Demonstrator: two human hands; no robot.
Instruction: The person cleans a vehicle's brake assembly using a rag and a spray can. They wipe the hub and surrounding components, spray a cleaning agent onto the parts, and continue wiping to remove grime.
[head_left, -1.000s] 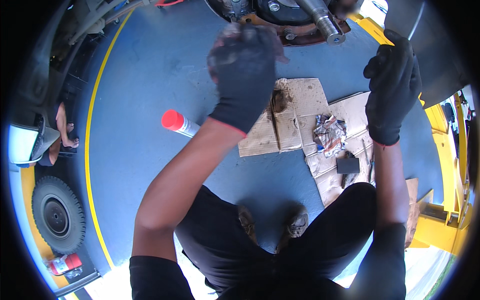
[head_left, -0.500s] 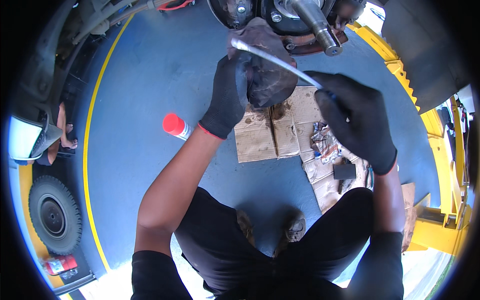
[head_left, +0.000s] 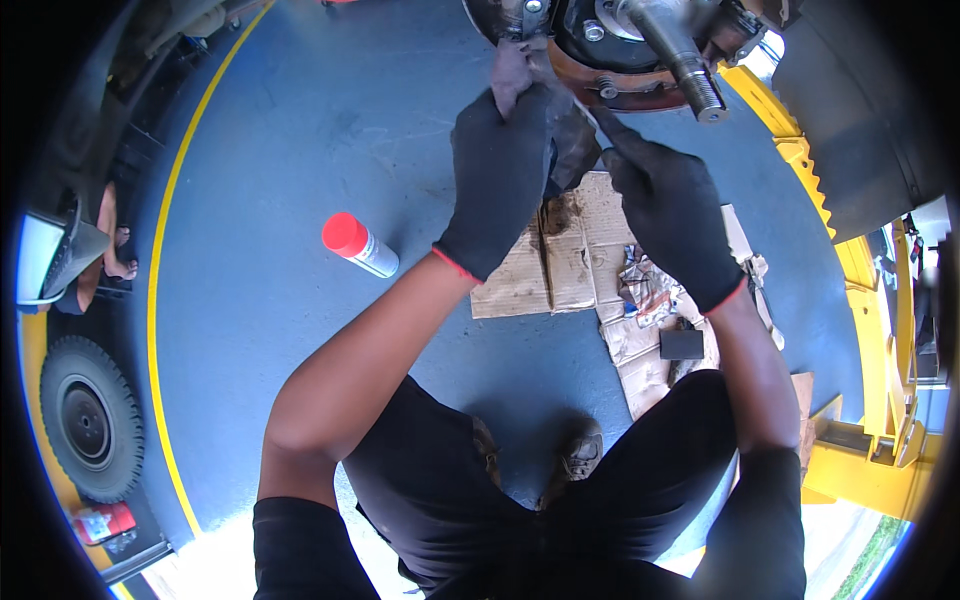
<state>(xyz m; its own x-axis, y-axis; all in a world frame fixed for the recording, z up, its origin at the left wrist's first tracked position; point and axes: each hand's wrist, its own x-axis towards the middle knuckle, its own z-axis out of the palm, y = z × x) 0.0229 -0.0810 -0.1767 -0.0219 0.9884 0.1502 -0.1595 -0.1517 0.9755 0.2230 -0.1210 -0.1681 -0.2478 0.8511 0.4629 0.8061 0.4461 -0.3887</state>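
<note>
My left hand [head_left: 503, 155], in a black glove with red cuff trim, is closed around a crumpled dark rag [head_left: 511, 72]. More of the rag bunches out between my two hands. My right hand [head_left: 665, 200], gloved alike, is closed with its index finger stretched along a slim metal rod tool, only a sliver of which shows at the rag; the rest is hidden by the glove. Both hands are just below a wheel hub assembly, with a thick threaded spindle [head_left: 680, 60] and a rusty curved brake shoe [head_left: 630, 92] beside them.
A spray can with a red cap [head_left: 346, 234] stands on the blue floor at left. Stained cardboard [head_left: 512, 285] lies below my hands, bearing a crumpled wrapper [head_left: 645, 285] and a dark block [head_left: 682, 345]. Yellow lift parts [head_left: 868, 300] rise at right; a tyre [head_left: 92, 420] is far left.
My right hand has moved up and left to meet the rag. The metal rod, plainly visible before, is now mostly hidden. My left hand has shifted slightly right, and the view has shifted a little.
</note>
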